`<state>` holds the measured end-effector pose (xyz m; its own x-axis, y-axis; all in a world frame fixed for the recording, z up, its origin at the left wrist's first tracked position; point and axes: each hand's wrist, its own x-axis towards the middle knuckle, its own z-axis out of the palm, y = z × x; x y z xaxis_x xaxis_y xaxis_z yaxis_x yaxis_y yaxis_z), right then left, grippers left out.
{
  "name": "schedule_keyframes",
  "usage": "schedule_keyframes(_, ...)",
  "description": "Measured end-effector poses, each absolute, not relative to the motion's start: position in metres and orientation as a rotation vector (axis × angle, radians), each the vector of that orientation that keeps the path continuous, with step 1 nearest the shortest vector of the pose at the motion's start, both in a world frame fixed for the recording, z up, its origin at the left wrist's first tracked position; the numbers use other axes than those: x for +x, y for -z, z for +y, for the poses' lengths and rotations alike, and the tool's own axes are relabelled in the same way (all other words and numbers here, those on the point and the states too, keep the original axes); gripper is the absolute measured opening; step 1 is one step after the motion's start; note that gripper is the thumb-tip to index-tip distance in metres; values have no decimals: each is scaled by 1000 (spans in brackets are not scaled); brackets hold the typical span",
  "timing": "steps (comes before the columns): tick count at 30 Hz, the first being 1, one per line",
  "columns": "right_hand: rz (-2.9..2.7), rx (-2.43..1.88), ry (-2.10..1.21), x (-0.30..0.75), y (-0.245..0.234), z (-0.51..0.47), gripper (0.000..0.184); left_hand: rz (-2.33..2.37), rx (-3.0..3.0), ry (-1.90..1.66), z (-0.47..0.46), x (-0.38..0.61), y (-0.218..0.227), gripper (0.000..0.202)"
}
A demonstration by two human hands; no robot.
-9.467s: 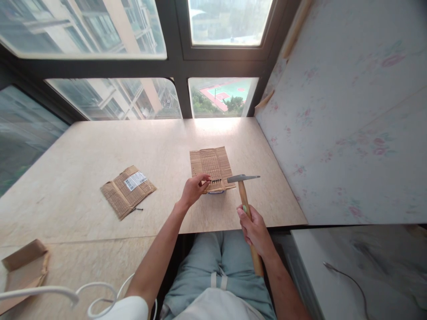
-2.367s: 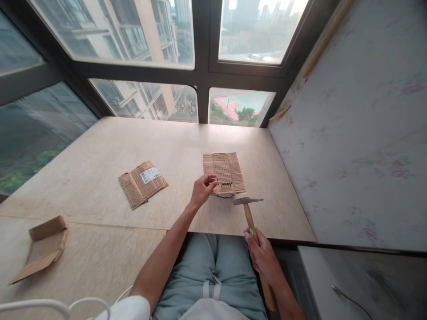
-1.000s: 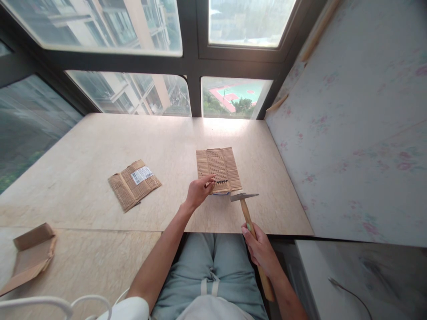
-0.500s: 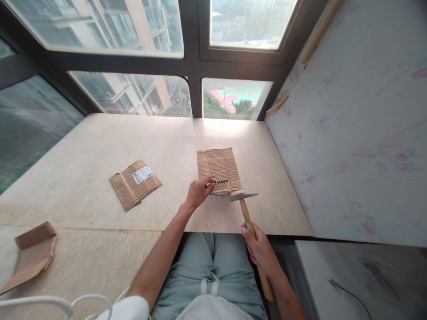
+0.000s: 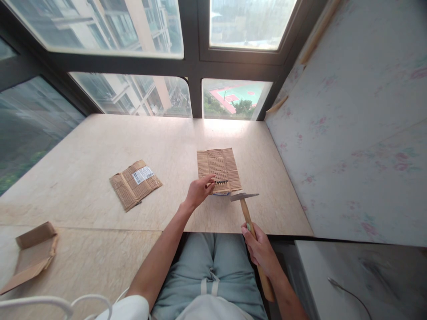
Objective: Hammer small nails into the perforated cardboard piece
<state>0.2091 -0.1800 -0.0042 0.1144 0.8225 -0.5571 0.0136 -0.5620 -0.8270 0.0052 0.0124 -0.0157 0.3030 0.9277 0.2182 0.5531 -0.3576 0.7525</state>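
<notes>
My right hand (image 5: 259, 249) grips the wooden handle of a hammer (image 5: 246, 212). Its metal head is in the air by the near right corner of a ridged cardboard piece (image 5: 218, 162). On that cardboard is a short row of small dark nail-like pieces (image 5: 221, 182). My left hand (image 5: 199, 191) is at the left end of this row, thumb and fingers pinched together at the cardboard. Whatever they hold is too small to make out. A bit of something blue and white (image 5: 220, 194) shows under the cardboard's near edge.
Left on the tabletop (image 5: 167, 146) lies a second flattened cardboard piece (image 5: 136, 184) with a white label. An open cardboard box (image 5: 36, 253) sits at the lower left, near white cables (image 5: 40, 302). Windows border the far side, a papered wall (image 5: 350, 133) the right.
</notes>
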Motion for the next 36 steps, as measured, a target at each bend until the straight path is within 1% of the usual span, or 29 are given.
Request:
schedule_keyframes(6, -843, -1636, -1462, 206, -19, -164, 53, 1323, 2024, -879, 11, 6, 16, 36)
schedule_keyframes(10, -985, -1638, -1382, 204, -28, -143, 52, 1312, 2039, -878, 11, 6, 17, 35)
schedule_keyframes(15, -1265, -1663, -1229, 198, -30, -121, 41, 1310, 2028, -886, 10, 5, 17, 35)
schedule_keyframes(19, -1471, -1707, -1083, 192, -32, -110, 33, 1307, 1988, -898, 9, 5, 17, 41)
schedule_keyframes(22, -1554, -1778, -1040, 189, -31, -107, 29, 1330, 1986, -879, 9, 5, 16, 44)
schedule_keyframes(28, -1582, -1768, -996, 186, -33, -106, 30, 1336, 2005, -801, 10, 6, 12, 45)
schedule_keyframes(33, -1724, -1897, -919, 186, -38, -102, 29, 1409, 2051, -666, 12, 8, 2, 44)
schedule_keyframes(36, -1749, -1904, -913, 187, -39, -100, 31, 1433, 2078, -615, 13, 9, -2, 44)
